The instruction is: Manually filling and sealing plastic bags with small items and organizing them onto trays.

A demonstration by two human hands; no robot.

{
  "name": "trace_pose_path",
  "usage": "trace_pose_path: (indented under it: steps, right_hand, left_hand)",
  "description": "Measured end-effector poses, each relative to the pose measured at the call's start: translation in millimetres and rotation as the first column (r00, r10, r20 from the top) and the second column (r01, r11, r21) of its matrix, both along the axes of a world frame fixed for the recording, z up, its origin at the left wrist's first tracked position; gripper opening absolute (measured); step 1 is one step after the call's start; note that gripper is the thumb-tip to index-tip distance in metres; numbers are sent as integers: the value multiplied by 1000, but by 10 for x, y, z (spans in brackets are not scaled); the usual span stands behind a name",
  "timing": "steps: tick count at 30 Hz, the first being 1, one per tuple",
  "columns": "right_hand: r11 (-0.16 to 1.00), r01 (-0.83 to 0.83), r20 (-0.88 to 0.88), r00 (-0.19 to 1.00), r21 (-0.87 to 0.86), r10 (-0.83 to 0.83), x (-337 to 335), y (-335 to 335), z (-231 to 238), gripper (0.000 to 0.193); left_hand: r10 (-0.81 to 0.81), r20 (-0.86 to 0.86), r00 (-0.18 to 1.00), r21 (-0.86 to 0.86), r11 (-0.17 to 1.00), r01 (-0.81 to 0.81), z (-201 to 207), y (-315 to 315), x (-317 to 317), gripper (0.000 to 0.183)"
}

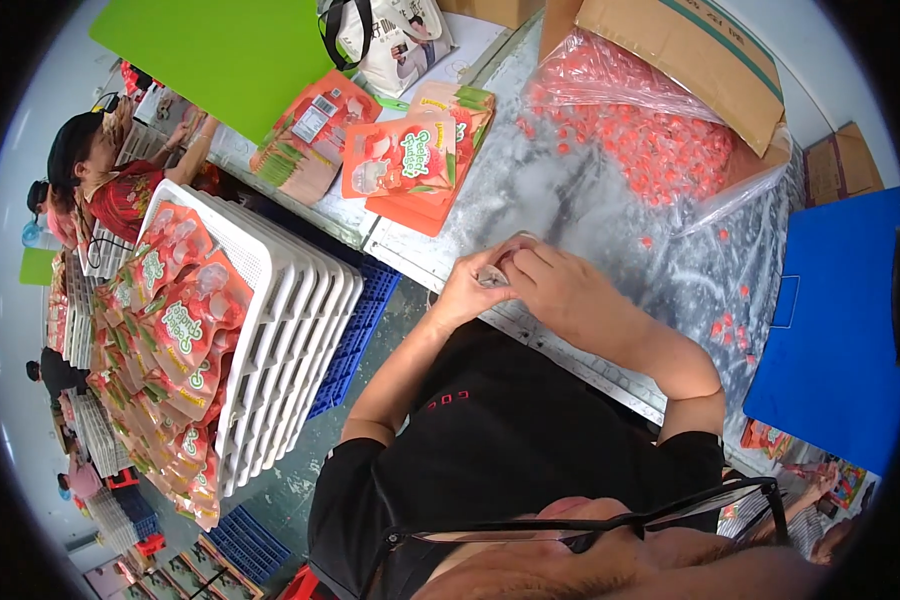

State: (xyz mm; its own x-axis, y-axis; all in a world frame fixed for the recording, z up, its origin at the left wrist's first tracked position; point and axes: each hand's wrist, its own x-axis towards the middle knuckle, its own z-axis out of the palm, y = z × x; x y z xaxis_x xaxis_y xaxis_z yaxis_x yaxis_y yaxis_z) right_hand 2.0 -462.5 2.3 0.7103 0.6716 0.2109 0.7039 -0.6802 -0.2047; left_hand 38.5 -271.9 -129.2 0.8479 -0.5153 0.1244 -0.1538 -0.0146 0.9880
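Head view: a clear plastic piece (490,276) is held in the left hand (460,291), just left of the curled right hand (562,288), whose hold cannot be told.

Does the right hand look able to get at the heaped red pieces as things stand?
Probably yes: the heaped red pieces lie ahead and rightward of the right hand, with nothing standing in between. It seems busy, though, meeting the left hand at a small item, partly hidden.
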Motion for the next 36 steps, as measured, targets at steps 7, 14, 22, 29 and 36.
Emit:
trace_pose_path:
  steps: [7, 14, 22, 29, 36]
  right_hand:
    - [955, -232, -415, 899, -183, 139, 253, -40, -463, 17]
    - [999, -25, -354, 934, 38, 37, 82, -135, 14, 26]
    - [894, 237, 193, 925, 380, -327, 322, -192, -46, 36]
    - [353, 687, -754, 650, 635, 91, 222, -286, -1021, 16]
    - [168, 682, -701, 703, 712, 117, 110, -308, -1396, 15]
  left_hand:
    - [19, 43, 999, -74, 997, -16, -226, -156, -138, 52]
    - [-31, 61, 998, -95, 995, 37, -2, -188, -149, 45]
    - [236, -344, 909, -185, 932, -312, 53, 92, -75, 24]
    - [109, -463, 880, -384, 870, -310, -100, 45, -55, 26]
    - [-25, -578, 816, -449, 844, -292, -37, -26, -120, 25]
